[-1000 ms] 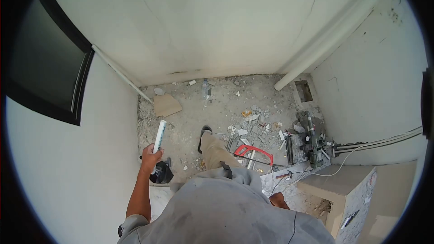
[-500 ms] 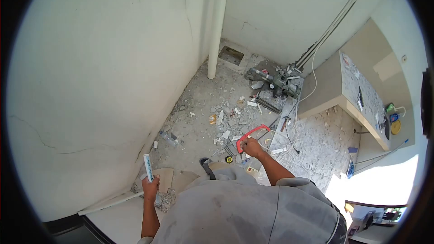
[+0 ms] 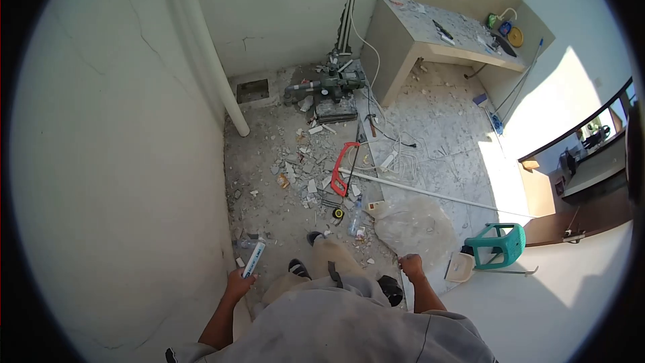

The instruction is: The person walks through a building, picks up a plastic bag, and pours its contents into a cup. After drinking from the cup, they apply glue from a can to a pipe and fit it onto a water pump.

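My left hand (image 3: 240, 284) is closed around the lower end of a short white plastic pipe (image 3: 254, 259) with dark printing, which tilts up to the right near the left wall. My right hand (image 3: 411, 266) is a loose fist with nothing showing in it, overlapping the near edge of a clear plastic sheet (image 3: 416, 228) in this view. A red hacksaw (image 3: 339, 173) lies on the rubble ahead of my feet, beside the end of a long white pipe (image 3: 430, 192). Closer to my shoes are a yellow-and-black tape measure (image 3: 338, 213) and a plastic bottle (image 3: 355, 218).
Broken tile and plaster (image 3: 302, 168) cover the floor ahead. A dark green power tool (image 3: 336, 84) lies near the far wall, with a hammer (image 3: 371, 125) and a white cable (image 3: 403, 161) closer. To the right stand a green stool (image 3: 497, 245) and a tiled counter (image 3: 430, 23).
My right hand has let go of the hacksaw, which now lies on the floor, and has come back to the right. The view has turned right; my left hand still holds the short pipe.
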`<move>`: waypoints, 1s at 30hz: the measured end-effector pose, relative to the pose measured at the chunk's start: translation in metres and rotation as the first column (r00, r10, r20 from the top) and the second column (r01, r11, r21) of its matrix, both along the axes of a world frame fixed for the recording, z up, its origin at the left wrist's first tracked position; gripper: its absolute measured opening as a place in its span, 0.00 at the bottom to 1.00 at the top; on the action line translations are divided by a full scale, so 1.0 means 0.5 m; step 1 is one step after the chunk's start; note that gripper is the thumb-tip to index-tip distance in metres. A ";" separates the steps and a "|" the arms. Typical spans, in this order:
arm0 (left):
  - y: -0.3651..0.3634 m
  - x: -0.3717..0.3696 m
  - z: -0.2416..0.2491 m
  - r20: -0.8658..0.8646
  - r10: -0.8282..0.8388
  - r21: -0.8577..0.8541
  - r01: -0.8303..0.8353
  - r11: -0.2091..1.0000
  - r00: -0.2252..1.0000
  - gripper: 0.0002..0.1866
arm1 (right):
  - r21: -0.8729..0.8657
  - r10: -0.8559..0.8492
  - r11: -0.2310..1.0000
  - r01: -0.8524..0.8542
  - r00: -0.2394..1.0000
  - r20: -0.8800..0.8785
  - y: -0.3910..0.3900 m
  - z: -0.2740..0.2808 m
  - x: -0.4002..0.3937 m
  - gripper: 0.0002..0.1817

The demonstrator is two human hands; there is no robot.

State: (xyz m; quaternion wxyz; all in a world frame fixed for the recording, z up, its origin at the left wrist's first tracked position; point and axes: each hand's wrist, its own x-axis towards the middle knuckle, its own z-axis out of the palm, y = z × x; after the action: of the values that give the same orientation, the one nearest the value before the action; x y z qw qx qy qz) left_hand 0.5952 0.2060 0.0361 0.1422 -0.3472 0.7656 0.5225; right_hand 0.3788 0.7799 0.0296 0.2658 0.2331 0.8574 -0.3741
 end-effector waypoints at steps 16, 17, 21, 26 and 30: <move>0.167 -0.212 0.070 0.158 -0.564 0.021 0.568 0.823 0.811 0.20 | -0.284 -0.133 0.576 -0.767 0.255 -0.958 -0.222 0.959 0.154 0.23; 0.189 -0.221 0.082 0.145 -0.571 0.030 0.573 0.819 0.808 0.19 | -0.238 -0.138 0.517 -0.823 0.194 -0.971 -0.207 0.973 0.150 0.23; 0.253 -0.228 0.135 0.115 -0.579 -0.028 0.585 0.810 0.807 0.18 | -0.150 -0.201 0.346 -0.926 0.083 -0.976 -0.162 0.989 0.151 0.28; 0.262 -0.176 0.130 0.125 -0.505 -0.021 0.511 0.859 0.854 0.18 | -0.376 -0.414 0.332 -0.865 0.224 -0.882 -0.154 0.968 0.187 0.31; 0.247 -0.128 0.103 0.181 -0.513 -0.078 0.533 0.843 0.839 0.20 | -0.395 -0.368 0.303 -0.867 0.276 -0.888 -0.124 0.964 0.184 0.30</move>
State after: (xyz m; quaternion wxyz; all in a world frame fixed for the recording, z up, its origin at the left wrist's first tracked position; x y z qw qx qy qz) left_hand 0.5310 0.3297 0.0876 0.3158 -0.1719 0.8493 0.3866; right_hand 0.4710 0.7178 0.5119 -0.1193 -0.4057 0.4908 -0.7618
